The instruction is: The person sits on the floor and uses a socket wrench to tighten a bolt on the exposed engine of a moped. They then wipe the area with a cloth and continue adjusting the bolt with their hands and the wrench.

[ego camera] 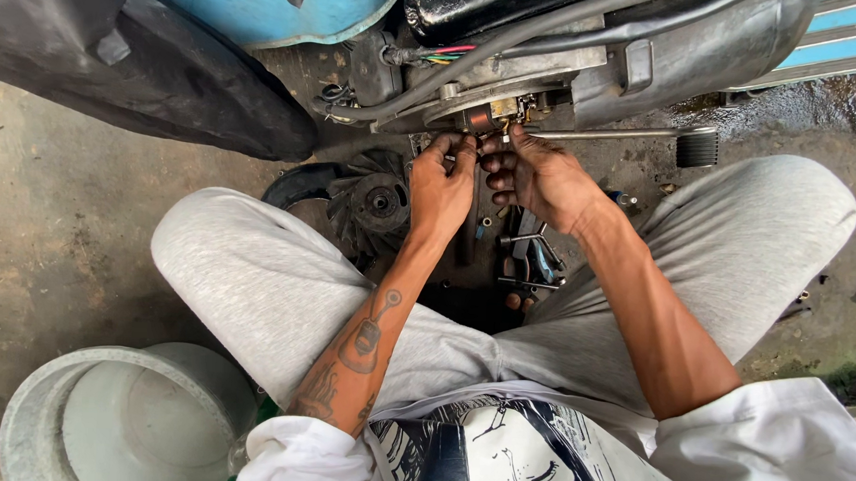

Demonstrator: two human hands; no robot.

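Both hands are working at the scooter engine (551, 78), the left hand (442, 188) pinching a small part, the right hand (537, 173) curling its grip beside the copper fitting (486, 118), with loose tools (528, 259) lying on the floor below.

Daylight was soft and even, without hard shadows. The wet floor (819, 104) showed glare at upper right. Deep shade lay under the engine (551, 73). Focus was sharp throughout; wide-angle bending appeared at the edges.

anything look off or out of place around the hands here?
Yes. A finned fan wheel lies loose on the floor beside the left hand, tools are scattered under the right hand, and coloured wires hang exposed at the engine.
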